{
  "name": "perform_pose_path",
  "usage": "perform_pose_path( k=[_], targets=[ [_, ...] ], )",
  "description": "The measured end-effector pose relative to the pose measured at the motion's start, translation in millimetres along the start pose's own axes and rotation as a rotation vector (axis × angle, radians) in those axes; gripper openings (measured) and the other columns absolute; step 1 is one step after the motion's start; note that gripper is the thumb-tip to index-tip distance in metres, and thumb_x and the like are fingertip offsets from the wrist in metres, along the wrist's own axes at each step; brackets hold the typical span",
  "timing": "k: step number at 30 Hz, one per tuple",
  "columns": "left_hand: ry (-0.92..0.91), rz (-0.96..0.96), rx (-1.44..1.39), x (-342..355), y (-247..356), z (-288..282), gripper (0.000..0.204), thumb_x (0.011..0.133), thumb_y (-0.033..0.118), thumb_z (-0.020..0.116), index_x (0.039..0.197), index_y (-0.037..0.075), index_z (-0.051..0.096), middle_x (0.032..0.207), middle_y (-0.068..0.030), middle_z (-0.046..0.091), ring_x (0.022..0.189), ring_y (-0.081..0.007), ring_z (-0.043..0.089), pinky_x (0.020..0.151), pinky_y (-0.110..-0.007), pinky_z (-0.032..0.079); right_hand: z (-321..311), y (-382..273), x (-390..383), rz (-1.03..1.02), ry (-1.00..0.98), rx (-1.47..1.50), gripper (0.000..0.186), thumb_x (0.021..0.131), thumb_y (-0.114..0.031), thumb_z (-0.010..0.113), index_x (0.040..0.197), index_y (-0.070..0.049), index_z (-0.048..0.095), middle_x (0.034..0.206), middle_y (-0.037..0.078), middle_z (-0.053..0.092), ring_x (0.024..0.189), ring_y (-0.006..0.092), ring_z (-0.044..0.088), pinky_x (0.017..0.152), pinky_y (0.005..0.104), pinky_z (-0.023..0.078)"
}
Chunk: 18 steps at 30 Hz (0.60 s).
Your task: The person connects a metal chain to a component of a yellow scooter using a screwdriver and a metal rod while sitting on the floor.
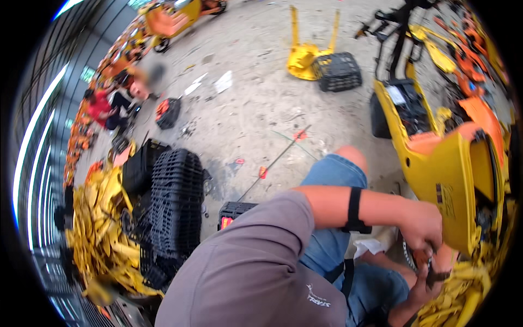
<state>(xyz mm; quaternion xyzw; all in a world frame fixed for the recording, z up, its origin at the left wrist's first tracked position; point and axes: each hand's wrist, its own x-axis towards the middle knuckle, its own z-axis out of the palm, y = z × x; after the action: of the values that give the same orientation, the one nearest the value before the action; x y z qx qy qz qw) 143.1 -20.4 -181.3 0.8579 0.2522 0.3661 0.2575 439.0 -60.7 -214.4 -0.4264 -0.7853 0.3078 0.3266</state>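
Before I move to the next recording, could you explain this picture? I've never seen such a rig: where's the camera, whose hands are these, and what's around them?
No machine here: a person works bare-handed, wearing the camera on their head. Its fisheye lens looks down and bends straight edges near the rim.

The left hand and right hand are close together at lower right, near a large yellow body panel. Something small and partly orange shows between them; I can't tell what it is, or how firm either grip is.

On the floor are stacked black crates beside a heap of yellow pieces. Farther off, at left, is another person in red.
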Motion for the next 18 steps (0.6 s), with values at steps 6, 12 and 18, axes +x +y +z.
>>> perform_pose_path(
  k=[6, 12, 18],
  targets=[
    [-0.054, -0.039, 0.073, -8.9, 2.3, -2.0, 0.024, 0.088, 0.039, 0.066, 0.089, 0.018, 0.077, 0.077, -0.0073, 0.071, 0.078, -0.0329, 0.067, 0.067, -0.047, 0.05, -12.9, -33.9, 36.3, -0.264, -0.214, -0.131, 0.026, 0.091, -0.007, 0.072, 0.114, 0.006, 0.071, 0.087, 0.015, 0.073, 0.065, 0.0289, 0.063, 0.063, 0.0328, 0.051],
    [-0.042, -0.017, 0.021, -21.3, 6.5, 0.7, 0.026, 0.093, 0.039, 0.062, 0.092, 0.018, 0.077, 0.082, -0.0076, 0.072, 0.081, -0.0331, 0.067, 0.069, -0.047, 0.051, -13.3, -77.1, 68.6, -0.432, -0.374, 0.024, 0.022, 0.089, 0.001, 0.067, 0.108, 0.01, 0.07, 0.09, 0.018, 0.073, 0.07, 0.0275, 0.066, 0.065, 0.0336, 0.052],
    [-0.087, 0.045, -0.042, -20.3, -3.8, 14.8, 0.025, 0.093, 0.039, 0.059, 0.098, 0.022, 0.077, 0.083, -0.0098, 0.072, 0.085, -0.0353, 0.067, 0.072, -0.048, 0.051, -30.3, -100.6, 84.1, -0.385, -0.673, -0.011, 0.043, 0.076, 0.009, 0.057, 0.118, 0.008, 0.066, 0.099, 0.021, 0.073, 0.082, 0.0333, 0.068, 0.08, 0.0402, 0.053]
  ],
)
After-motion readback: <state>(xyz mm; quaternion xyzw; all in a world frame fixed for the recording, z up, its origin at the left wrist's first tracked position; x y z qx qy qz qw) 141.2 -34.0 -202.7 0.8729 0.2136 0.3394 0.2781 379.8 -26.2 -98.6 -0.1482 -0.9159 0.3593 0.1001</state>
